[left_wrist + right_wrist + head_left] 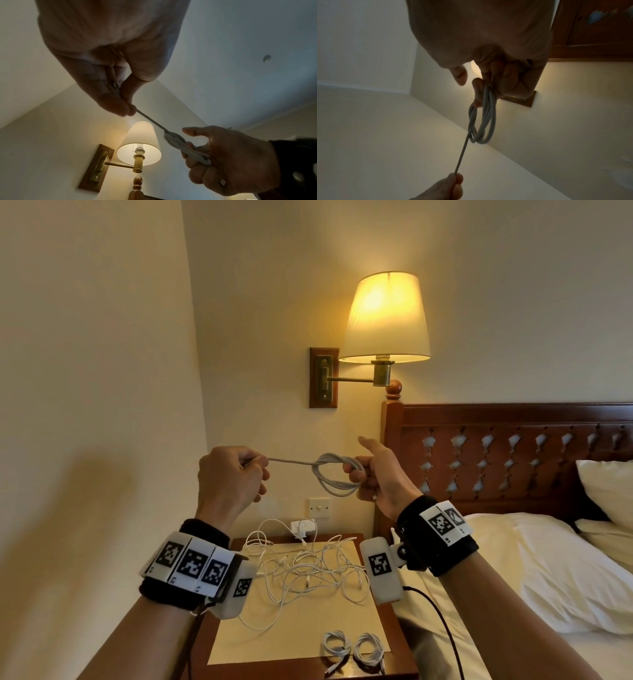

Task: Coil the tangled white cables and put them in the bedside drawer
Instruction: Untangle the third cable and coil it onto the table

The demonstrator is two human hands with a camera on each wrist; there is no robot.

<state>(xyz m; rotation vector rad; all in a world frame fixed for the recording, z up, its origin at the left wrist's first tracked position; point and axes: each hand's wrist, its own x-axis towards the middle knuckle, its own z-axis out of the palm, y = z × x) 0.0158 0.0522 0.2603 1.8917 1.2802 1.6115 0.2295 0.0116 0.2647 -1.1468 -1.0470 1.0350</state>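
Both hands are raised in front of the wall. My right hand (370, 474) grips a small coil of white cable (337, 474), thumb sticking up. The cable's free end runs taut to the left, where my left hand (236, 474) pinches it between thumb and fingers. The left wrist view shows the left hand (123, 102) pinching the strand and the coil (185, 147) in the right hand. The right wrist view shows the coil (482, 121) hanging from the right hand's fingers (496, 81). A tangle of white cables (305, 570) lies on the bedside table (385, 616). The drawer is not visible.
Two coiled cables (352, 645) lie at the table's near edge. A charger (303, 528) sits plugged in at the wall behind the table. A lit wall lamp (385, 320) hangs above. The bed with pillows (548, 570) and wooden headboard (513, 453) is to the right.
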